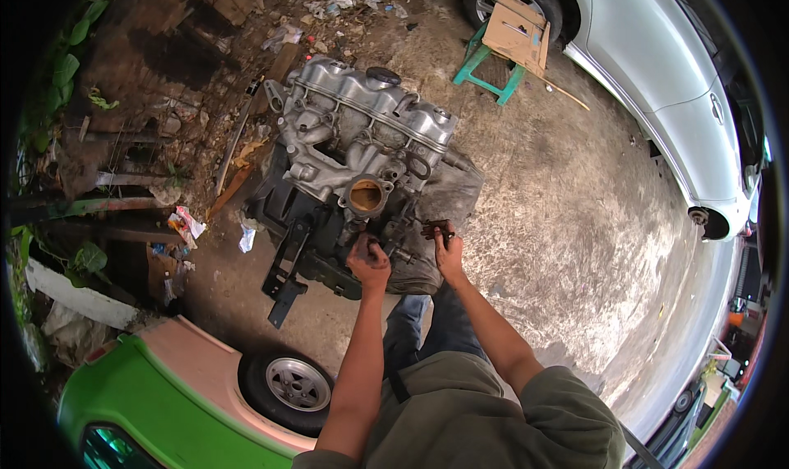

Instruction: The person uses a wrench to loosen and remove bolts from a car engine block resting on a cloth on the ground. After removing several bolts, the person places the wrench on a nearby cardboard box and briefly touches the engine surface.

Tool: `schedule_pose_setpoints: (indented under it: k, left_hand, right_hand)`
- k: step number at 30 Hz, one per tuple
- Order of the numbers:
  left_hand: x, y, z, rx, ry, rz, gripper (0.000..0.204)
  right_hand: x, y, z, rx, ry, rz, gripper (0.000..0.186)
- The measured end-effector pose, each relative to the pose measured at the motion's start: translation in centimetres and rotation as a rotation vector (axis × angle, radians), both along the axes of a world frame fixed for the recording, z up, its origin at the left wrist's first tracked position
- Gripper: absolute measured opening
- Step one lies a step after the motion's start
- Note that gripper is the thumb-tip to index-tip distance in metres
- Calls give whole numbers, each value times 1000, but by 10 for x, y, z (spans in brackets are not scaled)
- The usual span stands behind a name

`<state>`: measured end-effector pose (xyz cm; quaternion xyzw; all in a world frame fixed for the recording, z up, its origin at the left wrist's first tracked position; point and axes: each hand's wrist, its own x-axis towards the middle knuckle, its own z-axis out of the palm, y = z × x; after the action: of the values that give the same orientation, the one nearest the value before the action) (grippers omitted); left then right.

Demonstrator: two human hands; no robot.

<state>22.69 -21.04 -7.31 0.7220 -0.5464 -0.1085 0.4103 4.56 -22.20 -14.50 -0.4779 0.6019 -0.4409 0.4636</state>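
A metal engine block (325, 128) with a silver top cover and a round intake opening stands before me. My left hand (367, 259) is at its lower front, below the opening, with fingers curled; what they hold, if anything, I cannot make out. My right hand (448, 251), a little to the right, has its fingers closed on a small dark part (436, 231) beside the engine's housing. A black metal bracket (292, 255) sticks out at the engine's lower left.
A white car (666, 75) lines the right. A green stool (472, 71) carrying cardboard (514, 38) stands at the back. Wooden planks, rubble and litter lie along the left. A green and pink car (181, 395) with its wheel (296, 387) is at lower left.
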Motion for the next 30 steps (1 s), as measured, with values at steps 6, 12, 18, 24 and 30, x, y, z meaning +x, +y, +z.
schedule_pose_setpoints:
  k: [6, 12, 18, 24, 30]
  left_hand:
    - [1, 1, -3, 2, -11, -10, 29]
    - [2, 1, -6, 19, -17, -5, 26]
    - [3, 2, -9, 31, 24, -9, 26]
    - [3, 2, -6, 22, -9, -9, 24]
    - [2, 1, -3, 45, 12, 8, 24]
  right_hand:
    - [-5, 2, 18, -87, 216, 185, 15]
    - [-10, 5, 9, -65, 377, 353, 34]
    - [-7, 3, 12, -208, 391, 410, 25]
    - [-13, 2, 18, -165, 479, 580, 30]
    - [-6, 3, 14, -85, 536, 591, 34]
